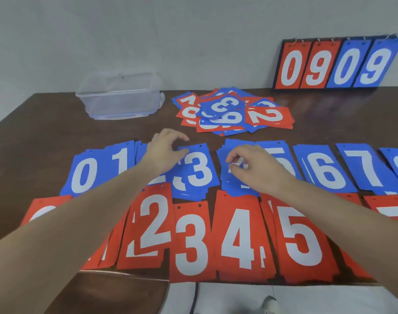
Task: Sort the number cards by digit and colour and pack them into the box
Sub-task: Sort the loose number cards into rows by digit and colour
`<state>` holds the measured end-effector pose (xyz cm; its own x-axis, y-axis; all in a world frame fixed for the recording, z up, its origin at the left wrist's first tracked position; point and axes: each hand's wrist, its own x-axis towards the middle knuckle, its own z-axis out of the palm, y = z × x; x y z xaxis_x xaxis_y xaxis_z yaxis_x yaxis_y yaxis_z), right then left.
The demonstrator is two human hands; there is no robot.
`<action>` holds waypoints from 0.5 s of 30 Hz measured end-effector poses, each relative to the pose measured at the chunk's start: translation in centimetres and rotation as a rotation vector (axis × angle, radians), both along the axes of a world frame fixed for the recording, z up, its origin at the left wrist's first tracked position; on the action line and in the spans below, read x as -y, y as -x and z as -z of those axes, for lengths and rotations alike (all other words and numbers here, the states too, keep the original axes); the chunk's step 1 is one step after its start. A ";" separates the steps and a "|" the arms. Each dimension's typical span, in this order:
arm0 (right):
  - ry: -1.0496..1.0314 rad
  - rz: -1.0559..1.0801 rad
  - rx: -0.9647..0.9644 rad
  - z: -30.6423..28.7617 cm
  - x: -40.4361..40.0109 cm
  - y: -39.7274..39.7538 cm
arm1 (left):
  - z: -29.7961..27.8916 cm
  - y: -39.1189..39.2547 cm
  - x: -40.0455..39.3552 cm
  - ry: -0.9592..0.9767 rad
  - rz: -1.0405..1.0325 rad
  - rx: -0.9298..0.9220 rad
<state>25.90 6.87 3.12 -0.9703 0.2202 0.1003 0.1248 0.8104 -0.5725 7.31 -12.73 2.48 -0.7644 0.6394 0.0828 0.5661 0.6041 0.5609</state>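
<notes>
In front of the clear box, which looks empty, blue piles 0–8 and a red row sit sorted on the bench. One mixed heap just right of the box is still unsorted. Left hand fingers pinch the blue 3; right hand pinches the blue 4 pile.

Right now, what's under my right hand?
The right hand rests on the blue pile between the blue 3 and blue 5. White digit strokes peek out by the fingers, but the hand covers the number, so it can't be read.
</notes>
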 end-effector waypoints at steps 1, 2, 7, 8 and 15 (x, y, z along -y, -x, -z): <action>0.002 -0.020 0.003 0.0 0.3 0.2 | 0.0 -0.2 0.8 -0.017 0.028 -0.009; 0.000 -0.037 0.003 0.1 0.6 0.4 | 0.0 -0.5 1.8 -0.020 0.056 -0.017; -0.109 -0.121 -0.016 0.5 2.6 1.9 | 0.5 -2.1 7.4 0.009 0.148 -0.102; -0.135 -0.134 -0.017 0.5 3.0 2.3 | 0.6 -2.5 8.6 0.069 0.193 -0.107; -0.253 -0.226 0.099 1.0 6.1 4.7 | 0.9 -3.3 13.9 0.402 0.452 -0.201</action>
